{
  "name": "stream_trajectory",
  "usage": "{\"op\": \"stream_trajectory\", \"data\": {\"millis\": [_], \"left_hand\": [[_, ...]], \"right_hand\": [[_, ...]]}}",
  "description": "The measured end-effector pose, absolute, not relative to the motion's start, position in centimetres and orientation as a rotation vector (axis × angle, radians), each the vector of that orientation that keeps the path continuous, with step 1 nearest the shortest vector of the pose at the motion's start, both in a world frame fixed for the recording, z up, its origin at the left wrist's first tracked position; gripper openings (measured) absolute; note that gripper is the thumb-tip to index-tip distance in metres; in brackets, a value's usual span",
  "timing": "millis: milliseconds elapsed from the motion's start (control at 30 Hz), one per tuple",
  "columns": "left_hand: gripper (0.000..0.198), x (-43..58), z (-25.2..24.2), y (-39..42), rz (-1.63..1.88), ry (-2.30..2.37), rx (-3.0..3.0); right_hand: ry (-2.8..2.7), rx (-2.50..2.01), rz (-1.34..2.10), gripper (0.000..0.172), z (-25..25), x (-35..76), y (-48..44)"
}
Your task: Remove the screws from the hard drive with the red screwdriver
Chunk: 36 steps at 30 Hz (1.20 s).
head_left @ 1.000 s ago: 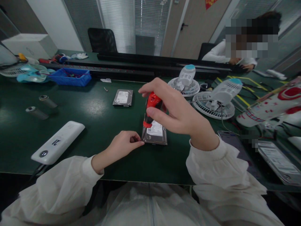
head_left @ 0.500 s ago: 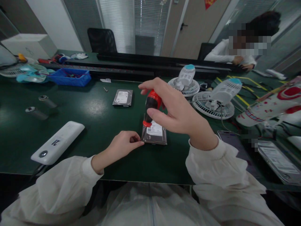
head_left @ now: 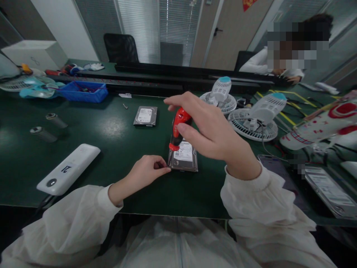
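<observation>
My right hand [head_left: 208, 128] is closed around a red and black screwdriver [head_left: 178, 128]. The tool stands nearly upright, its shaft reaching down to the lower left corner of a hard drive [head_left: 182, 162] that lies flat, label up. At that same corner my left hand [head_left: 149, 169] pinches the drive's edge between thumb and curled fingers; the exact spot of the shaft's tip is hard to make out. A second hard drive [head_left: 145, 115] lies apart, farther back on the green table [head_left: 117, 175].
To the left are a white power bank [head_left: 69, 169], two metal cylinders [head_left: 43, 134] and a blue tray [head_left: 83, 92]. White fans [head_left: 252, 124], a phone [head_left: 275, 173] and a patterned bottle [head_left: 318, 123] sit on the right. Across the table a person [head_left: 259, 61] is seated.
The screwdriver handle has turned in my right hand, so more of its red side shows. My right thumb has shifted slightly to the right. The left hand and the drive stay put.
</observation>
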<state>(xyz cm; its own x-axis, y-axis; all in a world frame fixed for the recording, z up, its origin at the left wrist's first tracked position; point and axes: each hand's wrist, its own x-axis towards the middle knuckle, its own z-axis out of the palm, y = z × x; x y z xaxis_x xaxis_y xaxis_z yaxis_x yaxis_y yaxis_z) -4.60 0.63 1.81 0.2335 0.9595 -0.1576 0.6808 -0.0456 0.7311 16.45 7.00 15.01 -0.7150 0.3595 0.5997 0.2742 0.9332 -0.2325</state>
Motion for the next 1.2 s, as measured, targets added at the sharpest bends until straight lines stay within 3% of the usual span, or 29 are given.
{"op": "stream_trajectory", "data": {"millis": [200, 367, 600, 1000, 1200], "left_hand": [[0.028, -4.63, 1.71, 0.62, 0.508, 1.511, 1.794], [0.028, -4.62, 1.63, 0.66, 0.518, 1.51, 1.801], [0.029, -4.65, 1.58, 0.58, 0.513, 1.51, 1.792], [0.03, -4.52, 1.93, 0.54, 0.494, 1.521, 1.782], [0.03, -4.52, 2.03, 0.49, 0.485, 1.522, 1.778]], "right_hand": [[-2.375, -0.367, 0.187, 0.039, 14.84, 16.33, 7.35], [-2.416, -0.528, 0.061, 0.047, 14.96, 16.42, 7.35], [-2.437, -0.226, 0.207, 0.044, 14.71, 16.53, 7.91], [-2.406, -0.304, 0.201, 0.031, 14.72, 16.26, 7.66], [-2.413, -0.329, 0.218, 0.038, 15.09, 16.46, 7.31]]}}
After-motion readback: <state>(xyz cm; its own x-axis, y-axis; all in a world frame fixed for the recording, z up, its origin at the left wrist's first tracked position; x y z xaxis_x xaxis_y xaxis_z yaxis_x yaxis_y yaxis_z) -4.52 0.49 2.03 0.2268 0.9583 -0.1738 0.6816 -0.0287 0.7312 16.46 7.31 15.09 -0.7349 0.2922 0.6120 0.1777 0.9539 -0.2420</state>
